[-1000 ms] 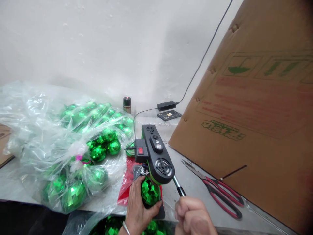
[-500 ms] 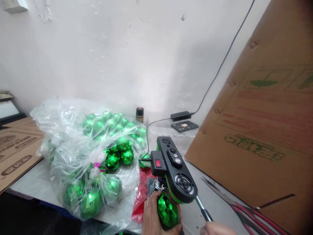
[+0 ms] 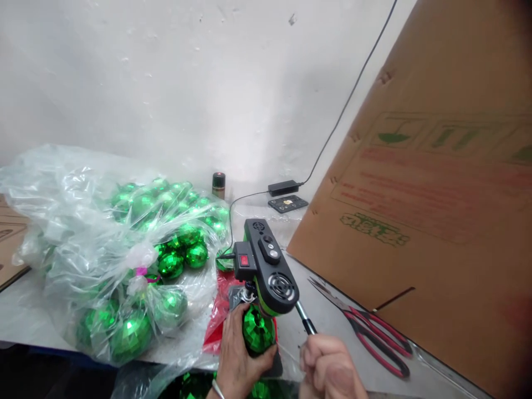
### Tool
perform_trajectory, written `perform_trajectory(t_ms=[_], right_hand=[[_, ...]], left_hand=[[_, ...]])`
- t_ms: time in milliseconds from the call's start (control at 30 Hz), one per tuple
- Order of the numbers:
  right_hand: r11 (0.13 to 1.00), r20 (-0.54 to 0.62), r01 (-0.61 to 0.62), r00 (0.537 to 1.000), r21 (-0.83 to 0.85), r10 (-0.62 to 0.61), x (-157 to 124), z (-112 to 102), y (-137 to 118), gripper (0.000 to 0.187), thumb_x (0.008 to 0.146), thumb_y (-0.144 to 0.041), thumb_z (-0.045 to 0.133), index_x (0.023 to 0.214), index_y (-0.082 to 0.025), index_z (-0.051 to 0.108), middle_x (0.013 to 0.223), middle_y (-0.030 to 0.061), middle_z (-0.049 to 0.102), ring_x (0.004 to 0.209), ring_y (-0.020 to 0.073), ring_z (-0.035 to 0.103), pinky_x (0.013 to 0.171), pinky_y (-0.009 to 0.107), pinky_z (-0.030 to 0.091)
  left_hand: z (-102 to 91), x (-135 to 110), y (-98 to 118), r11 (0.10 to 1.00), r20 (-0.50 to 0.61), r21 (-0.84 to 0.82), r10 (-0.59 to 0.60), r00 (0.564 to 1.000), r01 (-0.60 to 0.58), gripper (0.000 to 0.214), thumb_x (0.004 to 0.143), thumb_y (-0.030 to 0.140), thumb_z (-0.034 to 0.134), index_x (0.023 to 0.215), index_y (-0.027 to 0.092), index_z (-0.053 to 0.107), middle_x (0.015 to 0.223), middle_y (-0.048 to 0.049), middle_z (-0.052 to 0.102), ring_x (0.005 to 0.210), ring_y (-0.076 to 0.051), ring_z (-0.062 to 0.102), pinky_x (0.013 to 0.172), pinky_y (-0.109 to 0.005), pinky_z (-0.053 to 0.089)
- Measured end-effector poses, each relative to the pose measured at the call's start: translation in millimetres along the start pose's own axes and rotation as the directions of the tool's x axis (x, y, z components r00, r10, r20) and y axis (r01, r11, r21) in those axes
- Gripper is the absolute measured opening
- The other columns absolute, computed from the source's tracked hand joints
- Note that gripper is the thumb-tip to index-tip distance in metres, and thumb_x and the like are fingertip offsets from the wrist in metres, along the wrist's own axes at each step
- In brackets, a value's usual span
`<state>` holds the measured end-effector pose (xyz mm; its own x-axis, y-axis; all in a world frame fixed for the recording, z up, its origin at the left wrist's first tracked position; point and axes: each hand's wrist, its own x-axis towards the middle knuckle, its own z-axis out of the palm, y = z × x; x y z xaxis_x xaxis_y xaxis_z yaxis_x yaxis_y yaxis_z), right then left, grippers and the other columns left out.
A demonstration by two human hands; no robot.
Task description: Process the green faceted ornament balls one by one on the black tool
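My left hand (image 3: 238, 350) is closed around a shiny green faceted ball (image 3: 258, 330), holding it under the front end of a black machine (image 3: 272, 265) with round vents and a red switch. A metal lever (image 3: 305, 315) sticks out from the machine's front right side. Curled around the lever's end is my right hand (image 3: 330, 366), a fist. Part of the machine's base and red plastic (image 3: 216, 327) show beside my left hand. Beyond my hand, another green ball sits partly hidden behind the machine's cord.
Clear plastic bags of green balls (image 3: 132, 335) fill the left side. Red-handled shears (image 3: 376, 338) lie at right, before a large leaning cardboard box (image 3: 366, 183). A small dark bottle (image 3: 218, 184), a black power adapter (image 3: 285, 187) and a phone (image 3: 288, 203) sit near the wall.
The view has turned right and down, so the scene sits further left and more of my right hand shows. Both hands keep their holds.
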<state>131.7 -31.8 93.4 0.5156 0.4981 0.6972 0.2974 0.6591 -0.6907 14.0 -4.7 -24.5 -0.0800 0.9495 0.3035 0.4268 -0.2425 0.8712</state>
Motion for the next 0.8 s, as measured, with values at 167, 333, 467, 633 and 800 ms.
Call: perform_trajectory(t_ms=[167, 333, 467, 633, 800], right_hand=[[0.997, 0.032, 0.066, 0.997, 0.05, -0.067, 5.7, 3.1, -3.4, 0.055, 0.113, -0.031, 0.06, 0.059, -0.023, 0.052, 0.062, -0.0021, 0.054, 0.051, 0.0115, 0.053, 0.046, 0.024, 0.041], [0.988, 0.034, 0.14, 0.989, 0.061, -0.142, 1.4, 10.1, -2.9, 0.05, 0.113, -0.021, 0.054, 0.063, -0.022, 0.05, 0.062, -0.0038, 0.051, 0.053, 0.0107, 0.051, 0.049, 0.023, 0.039], [0.985, -0.106, 0.169, 0.981, 0.034, -0.164, -16.6, 19.4, 2.2, 0.048, 0.114, -0.017, 0.049, 0.066, -0.021, 0.048, 0.064, -0.004, 0.052, 0.056, 0.0103, 0.05, 0.057, 0.025, 0.039], [0.969, -0.09, 0.246, 0.965, -0.017, -0.247, -22.9, 26.2, 7.9, 0.053, 0.118, -0.024, 0.047, 0.065, -0.021, 0.047, 0.068, -0.0041, 0.054, 0.055, 0.0103, 0.051, 0.057, 0.027, 0.045], [0.976, -0.087, 0.215, 0.973, -0.013, -0.215, 13.7, 27.7, -24.9, 0.052, 0.116, -0.02, 0.054, 0.064, -0.021, 0.044, 0.062, -0.0046, 0.05, 0.056, 0.0095, 0.05, 0.055, 0.026, 0.036]], left_hand=[[3.3, -1.2, 0.5, 1.0, -0.042, 0.015, 0.016, 0.999, -0.016, 0.074, 0.076, 0.033, 0.085, 0.145, 0.017, 0.063, 0.138, -0.0199, 0.078, 0.132, -0.043, 0.077, 0.116, -0.068, 0.063], [1.9, 0.0, 3.5, 0.999, -0.041, 0.03, 0.022, 0.999, -0.021, 0.071, 0.078, 0.035, 0.084, 0.144, 0.016, 0.063, 0.132, -0.0199, 0.079, 0.126, -0.042, 0.078, 0.112, -0.067, 0.065], [4.4, -0.5, -0.8, 0.998, -0.067, 0.039, 0.056, 0.996, -0.053, 0.07, 0.08, 0.035, 0.083, 0.145, 0.016, 0.063, 0.132, -0.0195, 0.079, 0.125, -0.041, 0.079, 0.112, -0.066, 0.066], [5.5, -1.8, -3.6, 0.998, -0.085, 0.022, 0.055, 0.995, -0.053, 0.072, 0.08, 0.039, 0.085, 0.145, 0.017, 0.063, 0.136, -0.0216, 0.079, 0.128, -0.044, 0.079, 0.112, -0.068, 0.065], [1.0, 5.3, 4.3, 1.0, -0.038, -0.025, -0.01, 0.999, 0.009, 0.07, 0.078, 0.035, 0.084, 0.143, 0.017, 0.066, 0.136, -0.0196, 0.08, 0.13, -0.042, 0.078, 0.116, -0.068, 0.063]])
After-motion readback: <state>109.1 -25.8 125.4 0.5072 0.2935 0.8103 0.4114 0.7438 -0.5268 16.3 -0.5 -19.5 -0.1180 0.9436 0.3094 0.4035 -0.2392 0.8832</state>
